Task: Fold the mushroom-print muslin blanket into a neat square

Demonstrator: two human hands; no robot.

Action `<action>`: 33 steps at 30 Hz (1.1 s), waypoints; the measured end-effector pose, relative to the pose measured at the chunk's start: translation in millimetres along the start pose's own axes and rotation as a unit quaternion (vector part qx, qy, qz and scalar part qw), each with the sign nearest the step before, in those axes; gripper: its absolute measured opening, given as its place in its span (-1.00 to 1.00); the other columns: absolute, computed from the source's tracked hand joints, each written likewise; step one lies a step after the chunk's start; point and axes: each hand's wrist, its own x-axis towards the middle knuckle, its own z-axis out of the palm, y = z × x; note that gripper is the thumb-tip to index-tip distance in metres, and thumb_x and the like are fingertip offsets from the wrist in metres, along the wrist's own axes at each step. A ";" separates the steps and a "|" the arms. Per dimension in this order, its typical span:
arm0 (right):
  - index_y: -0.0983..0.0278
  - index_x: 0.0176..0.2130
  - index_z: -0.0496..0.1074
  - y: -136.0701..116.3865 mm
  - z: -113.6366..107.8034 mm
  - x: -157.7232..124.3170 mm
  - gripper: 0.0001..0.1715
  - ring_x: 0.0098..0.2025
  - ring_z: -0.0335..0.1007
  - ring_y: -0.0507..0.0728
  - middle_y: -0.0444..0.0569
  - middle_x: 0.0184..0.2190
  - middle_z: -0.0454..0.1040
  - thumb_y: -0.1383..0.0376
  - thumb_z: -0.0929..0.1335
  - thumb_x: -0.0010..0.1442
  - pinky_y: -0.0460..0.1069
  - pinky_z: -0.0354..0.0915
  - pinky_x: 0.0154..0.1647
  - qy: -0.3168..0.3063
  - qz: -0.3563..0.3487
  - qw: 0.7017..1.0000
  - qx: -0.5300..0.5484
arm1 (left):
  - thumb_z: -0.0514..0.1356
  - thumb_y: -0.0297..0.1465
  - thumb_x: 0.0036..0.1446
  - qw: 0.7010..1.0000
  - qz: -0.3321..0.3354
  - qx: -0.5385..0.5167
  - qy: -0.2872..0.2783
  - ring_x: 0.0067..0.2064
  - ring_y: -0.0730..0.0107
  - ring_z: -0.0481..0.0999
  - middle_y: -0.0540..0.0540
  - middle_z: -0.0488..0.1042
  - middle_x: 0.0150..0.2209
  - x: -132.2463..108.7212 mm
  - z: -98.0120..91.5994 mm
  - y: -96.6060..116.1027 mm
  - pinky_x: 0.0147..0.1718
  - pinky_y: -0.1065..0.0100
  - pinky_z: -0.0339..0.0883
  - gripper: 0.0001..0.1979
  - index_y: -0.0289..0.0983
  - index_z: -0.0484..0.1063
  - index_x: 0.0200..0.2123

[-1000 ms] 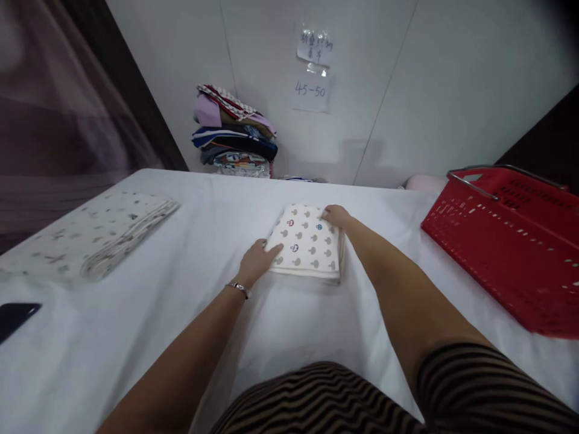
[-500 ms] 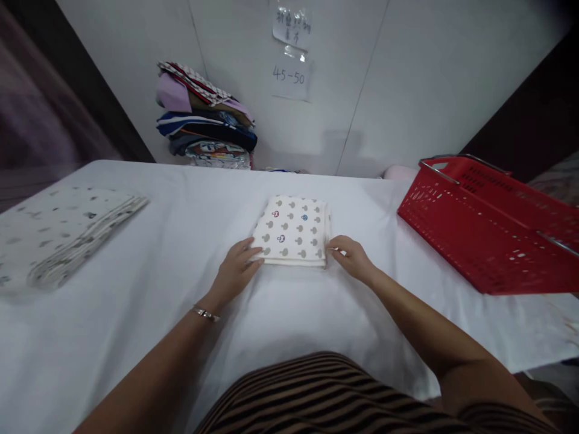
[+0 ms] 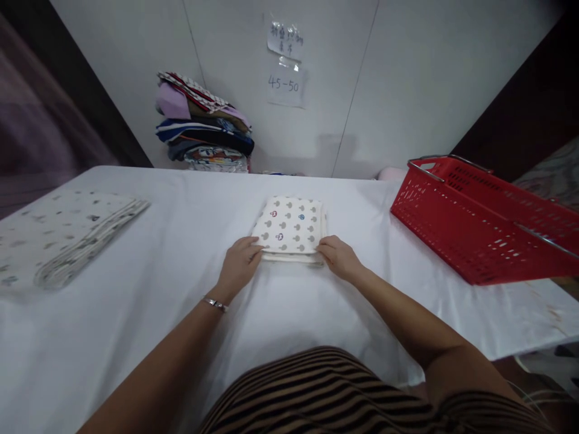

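A folded white cloth (image 3: 289, 224) with grey, red and blue mushroom prints lies in the middle of the white-covered table (image 3: 181, 229). My left hand (image 3: 239, 264) pinches its near left corner, thumb and fingers together. At the near right corner, my right hand (image 3: 338, 256) pinches the cloth the same way. The upper layer's near edge looks slightly raised, with lower layers showing beneath it.
A larger folded printed cloth (image 3: 67, 232) lies on the table's left. On the right stands a red plastic basket (image 3: 479, 223) with metal handles. A stack of folded fabrics (image 3: 203, 126) rises behind the table's far edge, against a wall with paper signs (image 3: 286, 84).
Both hands have closed on the cloth's near corners; the right hand has moved inward onto it. The upper layer's near edge has lifted a little. The view has shifted slightly.
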 end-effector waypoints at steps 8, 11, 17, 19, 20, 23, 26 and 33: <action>0.26 -0.19 0.47 -4.5 6.7 -13.9 -0.72 -0.16 0.28 0.16 0.07 -0.19 0.45 0.38 0.19 0.30 0.02 0.23 -0.22 -0.048 -0.025 0.998 -0.027 | -0.01 -0.32 0.24 0.999 0.048 0.002 0.001 0.11 0.22 0.35 -0.09 0.48 0.01 -3.9 1.6 -5.6 0.16 0.10 0.20 -0.69 -0.15 0.54 -0.17; 0.29 -0.20 0.46 -5.8 6.2 -13.8 -0.79 -0.16 0.27 0.17 0.10 -0.18 0.43 0.32 0.24 0.28 0.03 0.23 -0.20 -0.040 -0.040 0.998 -0.021 | 0.02 -0.29 0.22 0.998 0.056 -0.007 -0.006 0.12 0.22 0.34 -0.08 0.46 0.02 -5.5 1.5 -9.3 0.16 0.09 0.19 -0.71 -0.13 0.52 -0.15; 0.27 -0.19 0.45 -7.6 9.1 -11.5 -0.78 -0.19 0.26 0.17 0.08 -0.22 0.44 0.30 0.23 0.31 0.03 0.20 -0.21 -0.028 -0.025 0.998 -0.043 | 0.11 -0.18 0.18 0.995 0.088 -0.005 -0.041 0.12 0.21 0.34 -0.09 0.45 0.03 -1.8 -4.3 -11.8 0.13 0.13 0.19 -0.68 -0.11 0.46 -0.04; 0.25 -0.19 0.46 -7.8 11.3 -11.6 -0.77 -0.18 0.27 0.17 0.07 -0.22 0.45 0.32 0.22 0.31 0.02 0.19 -0.21 -0.026 -0.024 0.998 -0.043 | 0.10 -0.20 0.19 0.994 0.088 0.005 -0.060 0.11 0.21 0.34 -0.08 0.45 0.03 1.8 -6.7 -10.6 0.12 0.14 0.18 -0.69 -0.10 0.46 -0.04; 0.25 -0.19 0.46 -7.7 12.0 -11.5 -0.77 -0.18 0.27 0.16 0.07 -0.23 0.45 0.33 0.22 0.31 0.02 0.19 -0.21 -0.024 -0.024 0.999 -0.042 | 0.09 -0.20 0.20 0.994 0.090 0.012 -0.068 0.11 0.21 0.34 -0.08 0.45 0.02 3.8 -7.6 -9.8 0.12 0.13 0.18 -0.70 -0.10 0.47 -0.05; 0.25 -0.21 0.46 -6.2 10.3 -9.5 -0.78 -0.20 0.26 0.16 0.06 -0.25 0.44 0.37 0.23 0.30 0.01 0.17 -0.23 -0.019 -0.026 0.998 -0.047 | 0.04 -0.21 0.23 0.991 0.101 0.025 -0.084 0.07 0.21 0.37 -0.10 0.48 -0.03 8.1 -8.3 -6.1 0.10 0.13 0.17 -0.70 -0.13 0.50 -0.11; 0.26 -0.23 0.46 -2.8 4.9 -4.8 -0.76 -0.22 0.25 0.16 0.07 -0.24 0.44 0.41 0.22 0.29 0.02 0.14 -0.24 0.016 -0.007 0.997 -0.080 | -0.02 -0.22 0.27 0.991 0.103 0.031 -0.075 -0.03 0.23 0.41 -0.11 0.51 -0.14 8.0 -5.2 -1.4 0.03 0.15 0.22 -0.67 -0.16 0.50 -0.13; 0.27 -0.25 0.46 2.2 14.9 -9.3 -0.72 -0.24 0.24 0.15 0.05 -0.27 0.43 0.46 0.20 0.28 0.01 0.12 -0.27 -0.003 -0.029 0.995 -0.098 | -0.06 -0.23 0.30 0.992 0.091 0.068 -0.059 -0.06 0.18 0.42 -0.15 0.53 -0.19 -1.0 4.9 1.0 -0.05 0.14 0.23 -0.64 -0.20 0.51 -0.16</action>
